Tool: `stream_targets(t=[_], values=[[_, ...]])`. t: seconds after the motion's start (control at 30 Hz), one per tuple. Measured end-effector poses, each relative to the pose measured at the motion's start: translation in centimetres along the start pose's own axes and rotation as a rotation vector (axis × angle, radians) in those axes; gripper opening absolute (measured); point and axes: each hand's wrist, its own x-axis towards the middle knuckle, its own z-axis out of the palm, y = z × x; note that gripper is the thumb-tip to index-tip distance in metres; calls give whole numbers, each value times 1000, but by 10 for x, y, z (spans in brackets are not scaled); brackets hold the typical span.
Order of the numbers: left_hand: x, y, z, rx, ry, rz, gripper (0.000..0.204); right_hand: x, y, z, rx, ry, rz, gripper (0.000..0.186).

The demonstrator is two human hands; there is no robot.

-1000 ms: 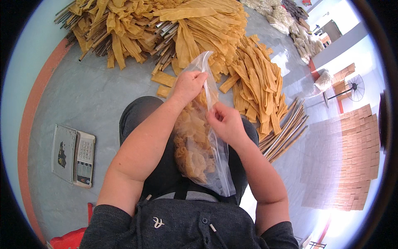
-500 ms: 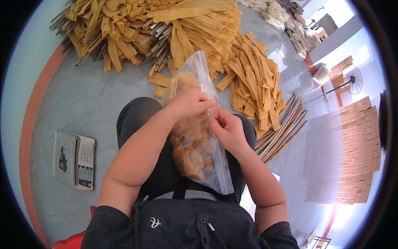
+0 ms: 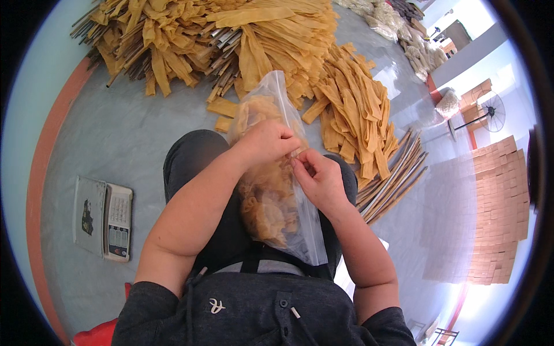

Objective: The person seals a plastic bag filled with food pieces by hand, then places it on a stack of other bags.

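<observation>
Across my lap lies a clear zip bag, filled with crumpled yellow-brown sheets that look dried and thin. Its zip edge runs lengthwise along the right side. My left hand reaches over the bag, thumb and fingers pinched on that edge about halfway along. Close beside it, my right hand pinches the same edge, fingers curled. The two sets of fingertips nearly touch. Part of the bag is hidden beneath my left hand and forearm.
Large heaps of flat yellow-brown strips lie ahead on the floor, with a smaller pile to their right. Thin rods lie beside it. A scale stands at left. Stacked cardboard and a fan are at right.
The bag's lower end has shifted slightly up and to the right. Both hands keep their pinch on its edge, with hardly any movement.
</observation>
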Motion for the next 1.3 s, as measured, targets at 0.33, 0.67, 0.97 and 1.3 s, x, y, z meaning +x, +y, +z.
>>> stream_targets(t=[0.33,0.67,0.97,1.3], values=[[1,-5,14,-187,166,19,29,-7,6,-7,90,-84,75,14],[2,-4,11,-327,156,-39,30,-55,-13,-22,128,-201,151,13],[-1,2,5,-360,175,-91,29,-90,-34,-60,135,-450,196,12],[6,-8,6,-340,201,-99,31,-113,-23,-75,361,-554,235,7]])
